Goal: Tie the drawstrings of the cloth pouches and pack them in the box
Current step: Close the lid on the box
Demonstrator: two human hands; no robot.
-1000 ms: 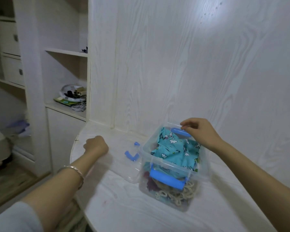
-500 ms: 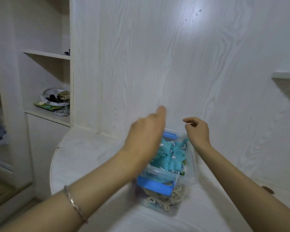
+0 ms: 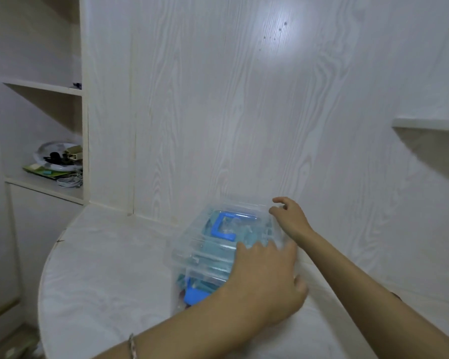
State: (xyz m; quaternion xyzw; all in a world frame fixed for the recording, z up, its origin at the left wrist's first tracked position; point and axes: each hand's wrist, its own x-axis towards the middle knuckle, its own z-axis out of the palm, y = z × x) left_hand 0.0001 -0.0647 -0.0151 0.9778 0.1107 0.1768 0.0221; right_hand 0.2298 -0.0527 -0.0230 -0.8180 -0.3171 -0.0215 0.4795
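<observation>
White counter (image 3: 109, 268) is carrying the clear box (image 3: 189, 279), teal pouches (image 3: 246, 235) inside under its lid (image 3: 205, 246), where the left hand (image 3: 265, 283) is pressing flat-fingered and the right hand (image 3: 288, 218), loosely curled and grasping nothing, is seemingly touching the far corner.

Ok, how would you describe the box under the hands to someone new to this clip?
Start at the rounded white table against the wood-grain wall. Near its back edge sits the box, with the left hand flat on its lid and the right hand at its far corner. It is clear plastic with a blue handle and clasp, teal cloth inside.
</observation>
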